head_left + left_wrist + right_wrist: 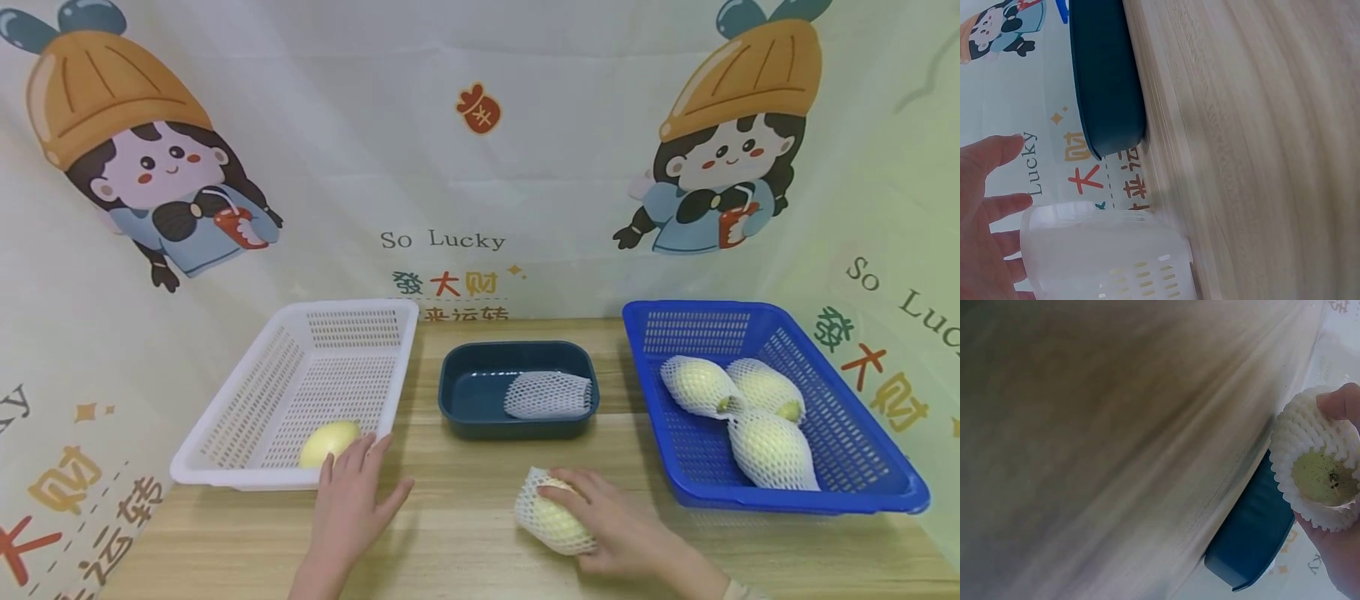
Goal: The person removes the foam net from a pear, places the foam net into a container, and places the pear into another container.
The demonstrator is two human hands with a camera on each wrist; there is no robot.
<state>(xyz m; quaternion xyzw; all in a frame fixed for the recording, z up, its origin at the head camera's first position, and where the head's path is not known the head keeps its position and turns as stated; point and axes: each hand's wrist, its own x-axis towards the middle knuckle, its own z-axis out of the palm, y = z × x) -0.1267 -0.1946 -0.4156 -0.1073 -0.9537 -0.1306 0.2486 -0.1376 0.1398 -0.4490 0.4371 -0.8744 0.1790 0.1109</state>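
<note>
My right hand (626, 527) grips a pale yellow-green fruit in a white foam net (553, 515) above the wooden table, fingers over its top. In the right wrist view, the net's open end bares the fruit's dark-specked tip (1329, 478). My left hand (354, 498) reaches over the front right corner of the white basket (225, 477), fingers spread and holding nothing. Just beyond its fingertips, a bare yellow fruit (327, 443) lies inside that basket. Whether the fingers touch the fruit or the rim, I cannot tell.
A dark teal tray (517, 429) stands between the baskets, with a flat foam net (549, 395) inside. At right, a blue basket (795, 500) holds three netted fruits (772, 450). A printed cloth (465, 183) hangs behind the wooden table (450, 533).
</note>
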